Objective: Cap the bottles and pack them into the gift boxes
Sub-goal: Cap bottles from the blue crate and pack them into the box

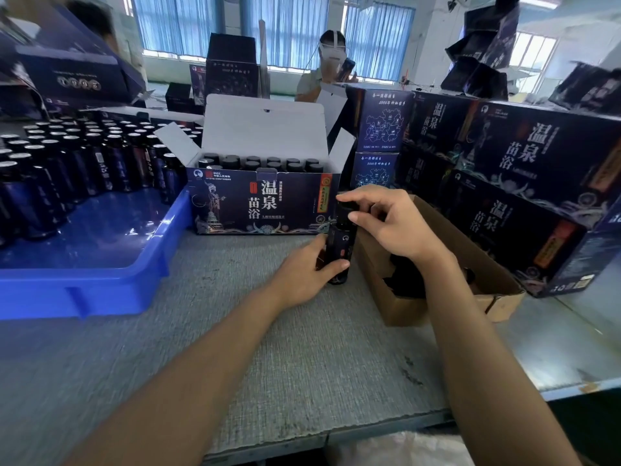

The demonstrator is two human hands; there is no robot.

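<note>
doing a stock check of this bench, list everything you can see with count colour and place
bottle: one, dark, upright between the hands, in front of the open box
cap: one, black, on that bottle's top
open gift box: one, dark blue, white inside, table centre, rows of capped bottles in it
tray bottles: many, dark, standing in the tray at left
tray: one, blue, left on the table
cardboard box: one, brown, right of the held bottle, black pieces inside
closed gift boxes: several, dark blue, stacked at right
table: one, grey
other person: one, at the far side
left hand: grips the bottle's body
right hand: pinches the cap
</note>
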